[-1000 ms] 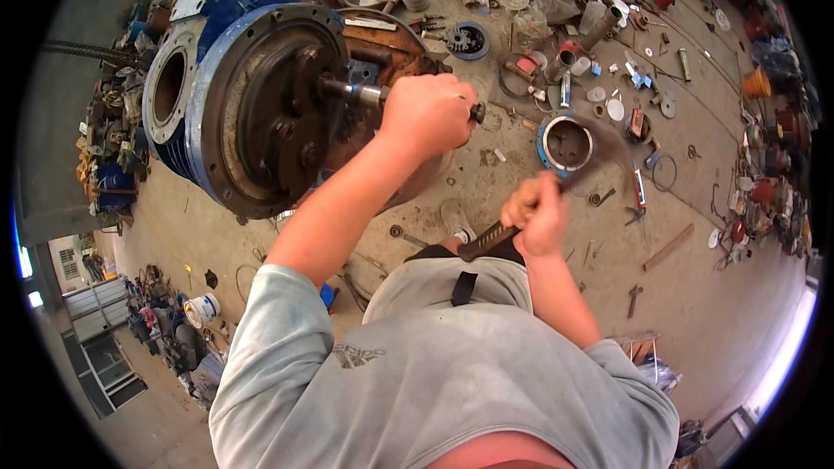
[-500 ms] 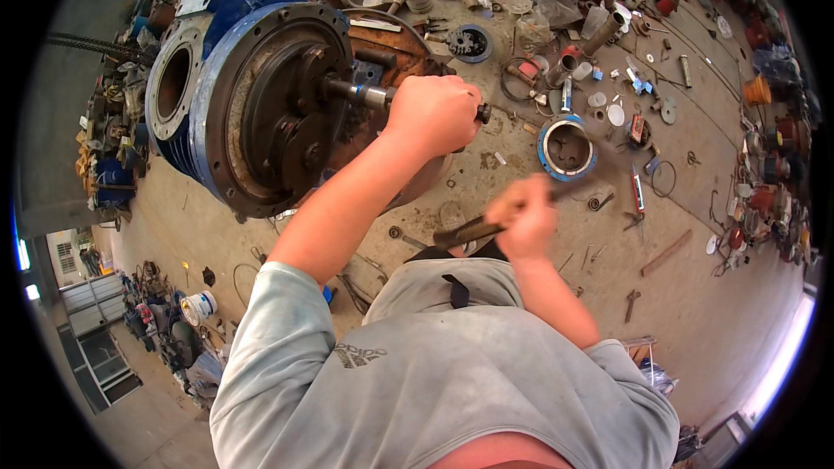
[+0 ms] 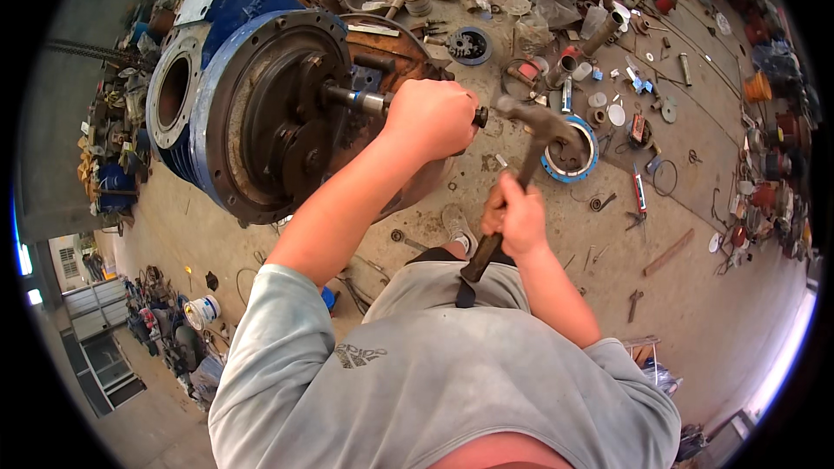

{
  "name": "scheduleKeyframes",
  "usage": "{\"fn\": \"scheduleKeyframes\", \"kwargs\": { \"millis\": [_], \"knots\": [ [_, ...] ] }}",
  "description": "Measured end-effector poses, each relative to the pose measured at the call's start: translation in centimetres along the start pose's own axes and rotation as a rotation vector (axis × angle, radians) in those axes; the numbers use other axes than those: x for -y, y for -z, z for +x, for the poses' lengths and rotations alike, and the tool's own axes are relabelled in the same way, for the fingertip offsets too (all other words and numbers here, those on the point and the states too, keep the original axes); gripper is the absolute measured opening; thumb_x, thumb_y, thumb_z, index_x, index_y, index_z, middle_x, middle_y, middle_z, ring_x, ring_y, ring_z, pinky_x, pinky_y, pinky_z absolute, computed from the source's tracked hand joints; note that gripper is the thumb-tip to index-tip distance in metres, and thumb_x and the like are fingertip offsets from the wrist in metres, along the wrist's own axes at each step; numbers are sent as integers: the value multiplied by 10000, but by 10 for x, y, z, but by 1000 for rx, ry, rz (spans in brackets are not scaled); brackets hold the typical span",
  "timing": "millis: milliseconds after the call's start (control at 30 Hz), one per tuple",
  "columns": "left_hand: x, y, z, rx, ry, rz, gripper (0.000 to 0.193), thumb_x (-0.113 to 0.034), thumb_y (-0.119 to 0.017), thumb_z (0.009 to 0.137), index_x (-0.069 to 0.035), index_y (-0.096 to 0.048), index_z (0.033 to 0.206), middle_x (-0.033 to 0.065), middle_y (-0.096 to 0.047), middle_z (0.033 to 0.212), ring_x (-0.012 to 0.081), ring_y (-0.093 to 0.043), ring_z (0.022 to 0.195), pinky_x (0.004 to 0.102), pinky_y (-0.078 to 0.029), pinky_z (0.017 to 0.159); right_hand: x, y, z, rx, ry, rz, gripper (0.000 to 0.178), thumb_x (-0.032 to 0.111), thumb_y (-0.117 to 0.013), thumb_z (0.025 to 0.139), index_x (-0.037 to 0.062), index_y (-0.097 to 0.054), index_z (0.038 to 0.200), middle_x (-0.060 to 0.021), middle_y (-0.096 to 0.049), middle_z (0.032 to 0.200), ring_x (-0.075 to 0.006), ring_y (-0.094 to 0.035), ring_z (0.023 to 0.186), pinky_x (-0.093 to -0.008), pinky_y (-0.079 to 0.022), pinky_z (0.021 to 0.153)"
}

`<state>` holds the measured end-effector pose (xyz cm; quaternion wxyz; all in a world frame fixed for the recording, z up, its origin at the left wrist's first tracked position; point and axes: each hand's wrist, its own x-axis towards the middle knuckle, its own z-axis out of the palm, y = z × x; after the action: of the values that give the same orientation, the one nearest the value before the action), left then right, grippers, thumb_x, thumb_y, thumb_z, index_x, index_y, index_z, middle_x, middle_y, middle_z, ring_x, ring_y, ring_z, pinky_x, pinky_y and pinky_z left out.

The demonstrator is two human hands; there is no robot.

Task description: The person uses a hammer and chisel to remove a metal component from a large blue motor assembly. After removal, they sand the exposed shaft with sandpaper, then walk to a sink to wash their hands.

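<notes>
A large blue machine housing point(image 3: 228, 108) with a dark round end face stands at the upper left. From that face a metal rod point(image 3: 373, 104) with a bright collar points right. My left hand point(image 3: 432, 120) is closed around the rod, and its dark end pokes out past my fist. Whether the rod is one piece with the machine's shaft is hidden by my fingers. In my right hand point(image 3: 519, 217), gripped midway along the handle, is a hammer point(image 3: 537, 141). The hammer's head is slightly blurred and sits just right of the rod's end, apart from it.
On the floor to the right lies a blue ring-shaped part point(image 3: 571, 149). Near it are a sealant tube point(image 3: 640, 193) and a round disc point(image 3: 616, 115). Several machine parts crowd the far side and right edge. A white bucket point(image 3: 201, 313) stands at the lower left.
The hammer has swung from pointing right to pointing up and away, its head now near the rod's end. My left hand stays on the rod.
</notes>
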<state>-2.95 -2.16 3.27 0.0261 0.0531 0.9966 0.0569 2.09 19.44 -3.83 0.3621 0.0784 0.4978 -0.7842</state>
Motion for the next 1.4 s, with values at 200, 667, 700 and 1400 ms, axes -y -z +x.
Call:
{"fn": "scheduleKeyframes", "kwargs": {
  "millis": [200,667,700,1400],
  "knots": [
    [1,6,9,101,-9,13,214,-311,-727,764,-105,-736,825,96,-738,838,308,-723,844,440,-570,716,-6,-4,-2,-41,157,369,453,352,-465,1091,84,-458,727,-21,-362,514,-164,-353,407,-353,-349,456],
    [-1,10,11,217,22,48,233,-319,-714,792,-101,-749,864,118,-748,863,329,-726,873,458,-573,765,3,-9,-6,-11,-121,65,442,275,-497,1073,75,-475,680,-29,-409,506,-164,-386,414,-351,-337,433],
    [-1,9,12,227,32,56,235,-321,-715,792,-101,-751,868,118,-749,868,329,-726,877,459,-574,770,9,-3,-5,-23,6,40,458,293,-484,1078,79,-464,674,-27,-397,501,-161,-376,411,-347,-333,434],
    [-43,11,1,-14,-246,-101,326,-351,-790,794,-109,-613,921,88,-688,798,297,-715,795,418,-552,645,20,49,-23,-107,273,190,476,342,-389,1113,115,-373,695,-6,-321,545,-130,-273,412,-337,-300,431]
  ]
}}
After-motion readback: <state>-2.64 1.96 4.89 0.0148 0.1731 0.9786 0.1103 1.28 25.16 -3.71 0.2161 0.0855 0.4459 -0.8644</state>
